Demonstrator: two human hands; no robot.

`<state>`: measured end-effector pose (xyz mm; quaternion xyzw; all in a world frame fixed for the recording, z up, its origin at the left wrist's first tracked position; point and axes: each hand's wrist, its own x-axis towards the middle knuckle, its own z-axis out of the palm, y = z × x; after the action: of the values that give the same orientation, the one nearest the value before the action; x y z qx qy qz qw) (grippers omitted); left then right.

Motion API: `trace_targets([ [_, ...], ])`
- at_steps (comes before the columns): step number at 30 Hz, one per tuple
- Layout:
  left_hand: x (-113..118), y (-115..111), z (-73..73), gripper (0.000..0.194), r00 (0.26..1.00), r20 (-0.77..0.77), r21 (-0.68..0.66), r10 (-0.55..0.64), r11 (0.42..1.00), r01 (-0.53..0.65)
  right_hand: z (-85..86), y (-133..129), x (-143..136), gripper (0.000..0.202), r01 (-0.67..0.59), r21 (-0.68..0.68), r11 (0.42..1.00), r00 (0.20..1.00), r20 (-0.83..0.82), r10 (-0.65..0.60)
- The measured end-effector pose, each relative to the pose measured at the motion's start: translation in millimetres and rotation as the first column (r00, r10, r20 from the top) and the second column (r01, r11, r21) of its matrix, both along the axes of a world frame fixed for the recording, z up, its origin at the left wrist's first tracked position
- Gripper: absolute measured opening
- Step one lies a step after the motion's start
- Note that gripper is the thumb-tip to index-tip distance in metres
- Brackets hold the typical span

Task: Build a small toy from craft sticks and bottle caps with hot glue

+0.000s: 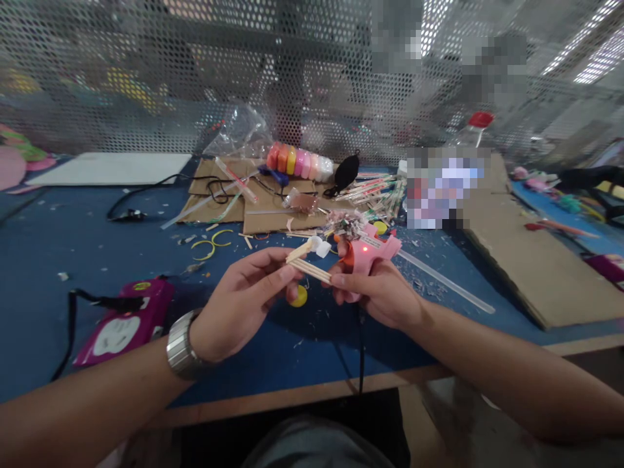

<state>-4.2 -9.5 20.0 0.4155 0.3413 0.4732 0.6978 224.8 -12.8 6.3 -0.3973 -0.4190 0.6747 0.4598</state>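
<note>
Between the fingertips of my left hand [258, 289] is a small piece made of pale wooden sticks [311, 268], two rows meeting at an angle. My right hand [377, 292] is wrapped round a pink hot glue gun [368, 255] with a lit red light, and its thumb and fingertip also touch the near end of the sticks. The gun's white nozzle [319, 246] lies close to the upper row of sticks. A clear glue stick [446, 281] juts out of the gun's back. Below the sticks, a yellow round cap [299, 296] lies on the blue table.
A purple power strip [129, 318] with a plugged-in black cord lies at left. Behind my hands are cardboard sheets [270, 218], colourful clay tubs [299, 161] and a pile of paper sticks [377, 192]. More cardboard [546, 260] lies at right, before a perforated metal screen [312, 84].
</note>
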Motion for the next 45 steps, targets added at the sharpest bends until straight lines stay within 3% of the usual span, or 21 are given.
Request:
trace_targets([
  [9, 0.1, 3.0, -1.2, 0.04, 0.997, 0.013, -0.078, 0.077, 0.994, -0.076, -0.3, 2.5, 2.7, 0.059, 0.049, 0.036, 0.998, 0.999, -0.009, -0.048],
  [17, -0.5, 2.5, -2.1, 0.051, 0.992, -0.097, -0.027, 0.083, 0.996, -0.086, -1.0, 6.8, 4.2, 0.052, 0.123, 0.06, 0.991, 0.992, 0.002, -0.123],
  [22, -4.6, 3.2, -4.8, 0.056, 0.937, -0.349, 0.135, -0.03, 0.987, 0.082, -2.3, 10.2, 5.6, 0.048, 0.182, 0.081, 0.98, 0.983, -0.011, -0.182],
  [27, -6.4, 1.2, -2.6, 0.039, 0.84, -0.54, 0.271, -0.06, 0.932, 0.24, -2.2, 10.7, 6.7, 0.045, 0.217, 0.06, 0.974, 0.976, -0.012, -0.216],
  [32, -5.4, -1.2, -2.1, 0.028, 0.809, -0.587, 0.369, -0.005, 0.888, 0.274, -1.3, 10.2, 6.0, 0.046, 0.214, 0.063, 0.975, 0.977, -0.025, -0.213],
  [41, -7.1, -5.8, 3.7, 0.053, 0.759, -0.649, 0.528, 0.059, 0.753, 0.393, -1.2, 8.2, 5.7, 0.045, 0.193, 0.046, 0.98, 0.98, -0.066, -0.19],
  [45, -6.6, -5.9, 3.0, 0.055, 0.784, -0.619, 0.522, 0.053, 0.773, 0.36, -0.8, 8.3, 5.3, 0.044, 0.187, 0.044, 0.981, 0.981, -0.059, -0.185],
])
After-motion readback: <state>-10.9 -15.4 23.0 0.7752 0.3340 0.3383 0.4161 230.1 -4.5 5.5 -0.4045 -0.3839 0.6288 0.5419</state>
